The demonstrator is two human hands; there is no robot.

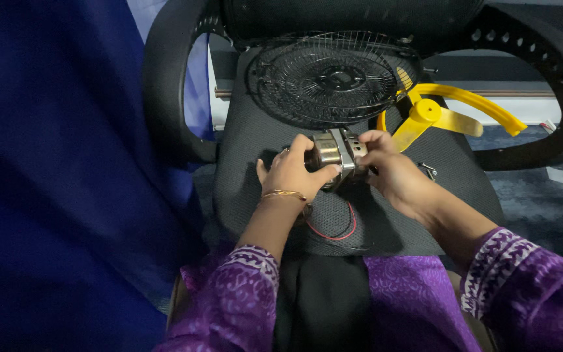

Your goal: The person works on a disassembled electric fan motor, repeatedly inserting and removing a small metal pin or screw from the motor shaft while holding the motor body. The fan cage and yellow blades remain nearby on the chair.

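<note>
Metal motor (338, 151) gripped, grille (331, 78) behind (yellow blade (433, 117) beside)

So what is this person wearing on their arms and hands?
Both arms wear purple sleeves with a pale swirling print; the right sleeve has a white patterned cuff band. The left sleeve ends similarly. A thin gold bangle circles the left wrist, and a ring shows on the left hand.

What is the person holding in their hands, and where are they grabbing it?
Both hands hold a small metal fan motor over the chair seat. The left hand grips its left end, the right hand its right end.
</note>
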